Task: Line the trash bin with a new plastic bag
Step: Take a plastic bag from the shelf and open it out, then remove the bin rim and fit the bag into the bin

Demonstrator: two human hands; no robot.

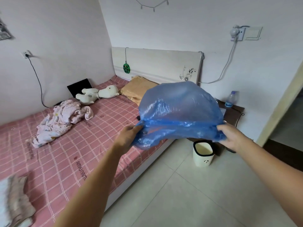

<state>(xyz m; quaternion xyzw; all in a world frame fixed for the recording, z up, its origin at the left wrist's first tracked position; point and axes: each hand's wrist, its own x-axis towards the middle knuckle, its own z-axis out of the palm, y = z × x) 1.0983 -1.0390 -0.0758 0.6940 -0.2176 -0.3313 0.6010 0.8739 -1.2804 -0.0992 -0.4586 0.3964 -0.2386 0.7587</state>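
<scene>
A translucent blue plastic bag (178, 110) billows upward in the air, puffed full. My left hand (127, 139) grips its open rim on the left side. My right hand (229, 136) grips the rim on the right. Both arms are stretched forward. Below the bag and slightly right, a small cream trash bin (203, 157) with a dark rim stands on the tiled floor beside the bed; it has no liner and its inside looks bare. The bag hangs above the bin without touching it.
A bed with a pink checked sheet (68, 145) fills the left, holding a crumpled blanket (62, 120), a plush toy (98, 94) and an orange pillow (136, 89). A dark nightstand (232, 112) with a water bottle (230, 99) stands behind the bin. A doorway opens at right.
</scene>
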